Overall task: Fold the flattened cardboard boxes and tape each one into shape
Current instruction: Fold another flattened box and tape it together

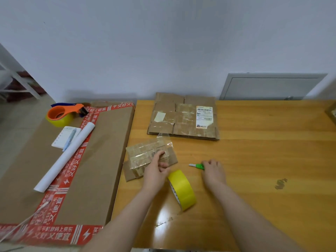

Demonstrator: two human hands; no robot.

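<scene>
A small folded cardboard box, wrapped in clear tape, lies at the left edge of the wooden table. My left hand grips its right end, fingers curled round the edge. A loose strip of clear tape sticks up from the box. A yellow tape roll stands on edge just right of my left wrist. My right hand holds the back end of a green box cutter on the table, blade pointing left. A stack of flattened cardboard boxes with a shipping label lies at the table's back.
Left of the table lies a large flat carton with red printed tape. On it sit an orange tape dispenser with yellow tape, a white paper roll, a notepad and a pen. A grey wall panel is behind.
</scene>
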